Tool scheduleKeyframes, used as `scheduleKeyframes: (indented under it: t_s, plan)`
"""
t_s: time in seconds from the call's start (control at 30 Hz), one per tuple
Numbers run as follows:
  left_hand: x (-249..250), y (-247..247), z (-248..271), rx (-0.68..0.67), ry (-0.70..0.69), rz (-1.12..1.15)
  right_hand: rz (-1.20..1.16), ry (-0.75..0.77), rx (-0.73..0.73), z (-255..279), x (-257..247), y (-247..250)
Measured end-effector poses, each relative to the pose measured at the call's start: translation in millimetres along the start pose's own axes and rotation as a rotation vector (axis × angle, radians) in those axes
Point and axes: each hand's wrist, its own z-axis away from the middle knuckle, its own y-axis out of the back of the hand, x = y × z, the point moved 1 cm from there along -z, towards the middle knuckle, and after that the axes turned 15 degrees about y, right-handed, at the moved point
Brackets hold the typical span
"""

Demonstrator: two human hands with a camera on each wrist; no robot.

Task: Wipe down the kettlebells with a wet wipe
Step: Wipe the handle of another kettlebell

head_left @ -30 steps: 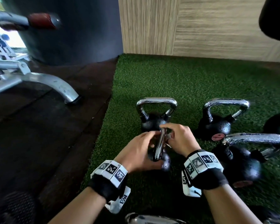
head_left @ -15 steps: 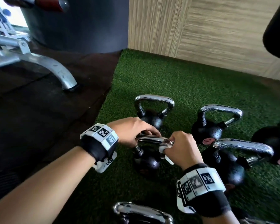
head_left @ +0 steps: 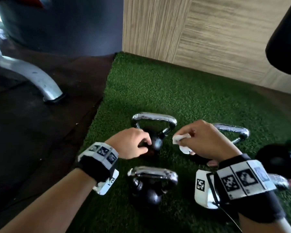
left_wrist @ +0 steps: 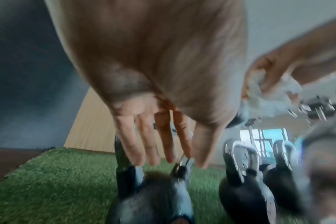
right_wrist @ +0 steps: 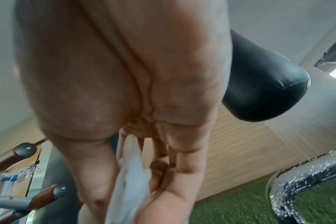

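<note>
Several black kettlebells with chrome handles stand on the green turf [head_left: 175, 91]. My left hand [head_left: 144, 145] hovers at the far-left kettlebell [head_left: 155, 143], by its round body under the handle. In the left wrist view its fingers [left_wrist: 159, 144] are straight and hold nothing, tips close above that kettlebell [left_wrist: 153, 197]; contact is too blurred to tell. My right hand [head_left: 186, 140] is raised to the right of that kettlebell and pinches a crumpled white wet wipe [head_left: 181, 137], also seen bunched in the fingers [right_wrist: 132, 181]. The near kettlebell [head_left: 149, 195] stands upright between my wrists, untouched.
Another kettlebell handle [head_left: 232, 130] shows behind my right hand and one more kettlebell [head_left: 279, 158] at the far right. A chrome machine leg [head_left: 40, 81] rests on the dark floor left of the turf. A wood-grain wall [head_left: 208, 39] and a black bag [head_left: 286, 36] are behind.
Both hands have let go of the near kettlebell, which now stands on the turf. They moved forward: the left to the far-left kettlebell, the right lifted beside it with the wipe.
</note>
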Motion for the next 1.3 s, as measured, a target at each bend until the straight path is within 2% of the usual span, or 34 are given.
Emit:
scheduleKeyframes:
  t_s: [0.17, 0.27, 0.4, 0.6, 0.77, 0.93, 1.1, 1.3]
  plan:
    - [15, -37, -63, 0.100, -0.072, -0.281, 0.024, -0.031, 0.232, -41, 17, 7]
    - [24, -60, -89, -0.004, 0.022, -0.438, 0.032, -0.027, 0.296, -51, 27, 4]
    - [21, -78, -107, -0.105, 0.152, -0.458, -0.110, -0.067, 0.315, -57, 41, -3]
    - [12, -82, -110, -0.155, 0.113, -0.451, -0.227, -0.039, 0.346, -74, 50, -11]
    - [8, -76, -114, -0.180, 0.064, -0.443, -0.128, 0.011, 0.371, -92, 45, -15]
    - [9, -78, -114, -0.197, 0.089, -0.459, -0.111, 0.129, 0.363, -107, 31, -33]
    - [8, -80, -113, -0.223, 0.110, -0.517, -0.077, 0.119, 0.261, -116, 31, -46]
    - [6, -82, -115, -0.208, 0.107, -0.487, -0.001, 0.122, 0.309, -105, 43, -48]
